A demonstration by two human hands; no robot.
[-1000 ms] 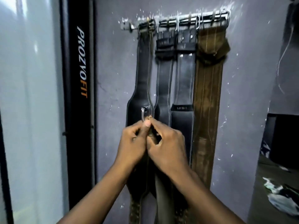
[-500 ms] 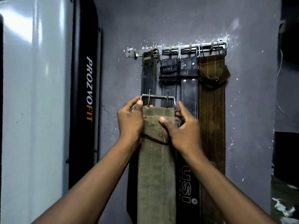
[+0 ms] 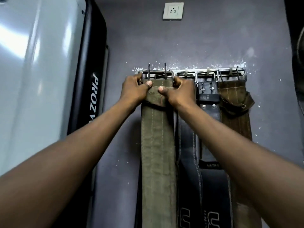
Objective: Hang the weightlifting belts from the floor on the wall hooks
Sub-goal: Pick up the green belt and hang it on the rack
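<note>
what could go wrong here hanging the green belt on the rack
1. The olive green belt has its buckle at the hook rail, but whether it has caught a hook is hidden; letting go early might drop it.
2. Left hand and right hand both grip at the buckle, so fingers could get pinched against the rail.
3. It overlaps the black belt, which might get knocked off.

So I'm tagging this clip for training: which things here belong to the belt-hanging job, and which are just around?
Part of the job:
left hand
right hand
olive belt
hook rail
black belts
brown belt

Just around:
wall socket
black PROZVOFIT machine
</note>
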